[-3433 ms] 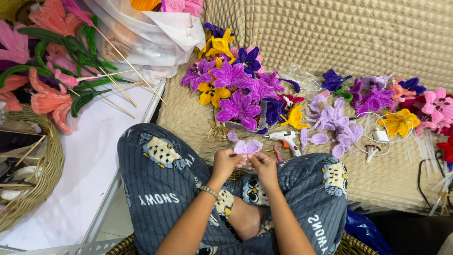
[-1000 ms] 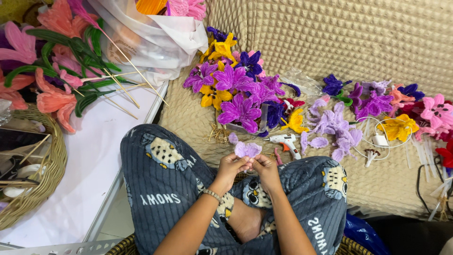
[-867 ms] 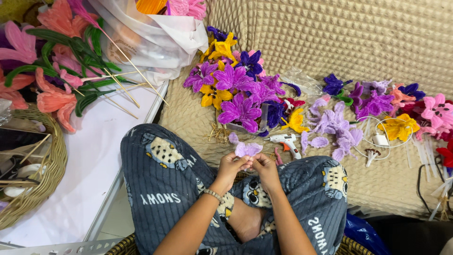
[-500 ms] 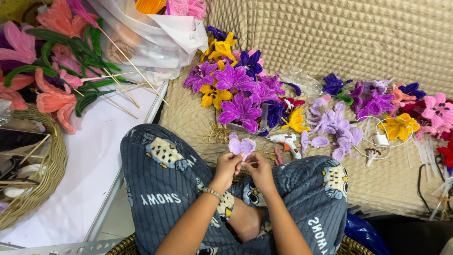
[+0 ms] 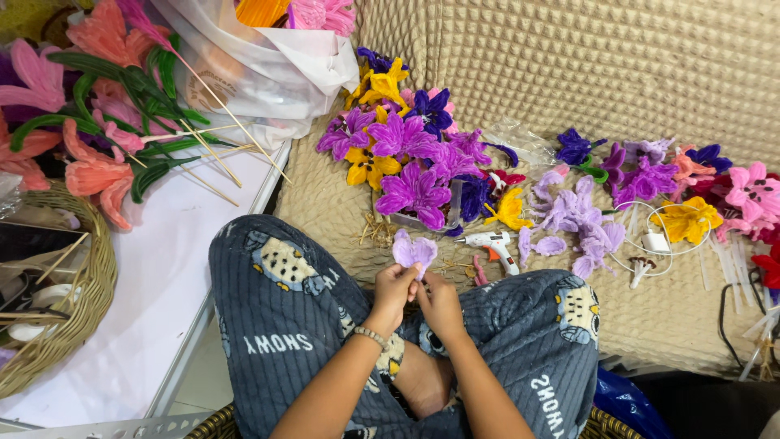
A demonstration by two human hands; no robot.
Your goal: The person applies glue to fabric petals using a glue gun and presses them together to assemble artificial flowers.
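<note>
Both hands meet over the lap; left hand [image 5: 394, 286] and right hand [image 5: 439, 294] pinch a lilac flower [image 5: 413, 249]; glue gun [image 5: 492, 244] just beyond.

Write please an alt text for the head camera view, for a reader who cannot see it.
Seen from above, a seated person's left hand and right hand together hold up a small lilac fuzzy-wire flower over patterned blue trousers. Purple and yellow fuzzy-wire flowers and a white glue gun lie on the beige textured cushion ahead.
</note>
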